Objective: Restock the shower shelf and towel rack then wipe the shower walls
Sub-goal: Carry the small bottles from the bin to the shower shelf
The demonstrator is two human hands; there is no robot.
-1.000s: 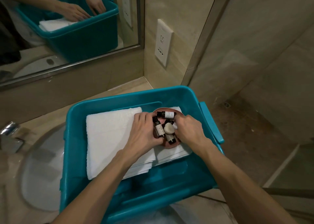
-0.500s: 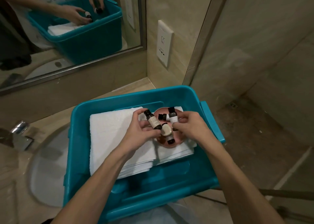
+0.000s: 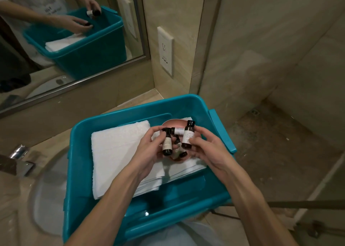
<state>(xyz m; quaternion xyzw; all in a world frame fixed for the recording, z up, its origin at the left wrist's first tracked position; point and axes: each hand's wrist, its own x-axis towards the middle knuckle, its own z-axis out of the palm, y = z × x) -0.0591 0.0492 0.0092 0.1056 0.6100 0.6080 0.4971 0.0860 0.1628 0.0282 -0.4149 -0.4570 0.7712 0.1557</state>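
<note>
A teal plastic bin (image 3: 104, 217) sits on the vanity over the sink. Inside it lie folded white towels (image 3: 115, 156) and a pink dish (image 3: 169, 124) with small dark toiletry bottles. My left hand (image 3: 149, 148) grips one small dark bottle with a white label (image 3: 167, 144), lifted above the dish. My right hand (image 3: 209, 150) pinches a second, slightly larger dark bottle (image 3: 188, 136), held upright. Another bottle (image 3: 177, 130) lies on its side in the dish behind them.
A mirror (image 3: 56, 40) hangs on the left wall, with a wall socket (image 3: 165, 51) beside it. The chrome tap (image 3: 18, 152) stands at the left. The shower area (image 3: 280, 133), with tiled walls and a floor drain (image 3: 254, 112), opens on the right.
Both hands have lifted their bottles higher off the dish. The right-hand bottle now stands upright, clear of the others.
</note>
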